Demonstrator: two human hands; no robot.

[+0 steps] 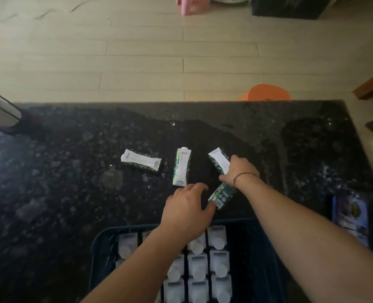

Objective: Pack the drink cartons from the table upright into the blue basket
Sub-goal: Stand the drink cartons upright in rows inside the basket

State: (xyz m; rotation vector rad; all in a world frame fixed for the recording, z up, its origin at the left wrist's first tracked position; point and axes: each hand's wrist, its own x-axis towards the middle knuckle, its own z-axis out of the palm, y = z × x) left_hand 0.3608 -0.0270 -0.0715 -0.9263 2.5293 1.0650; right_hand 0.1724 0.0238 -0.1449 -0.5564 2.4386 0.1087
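Cartons under both hands: right grips one, left spread.

- A home, most likely a kitchen or dining corner.
- Dark speckled granite countertop fills the lower view.
- Pale wood-plank floor lies beyond it at 12 o'clock.
- A pink plastic stool stands at 12 o'clock, an orange stool at 1 o'clock, just behind the counter's edge.
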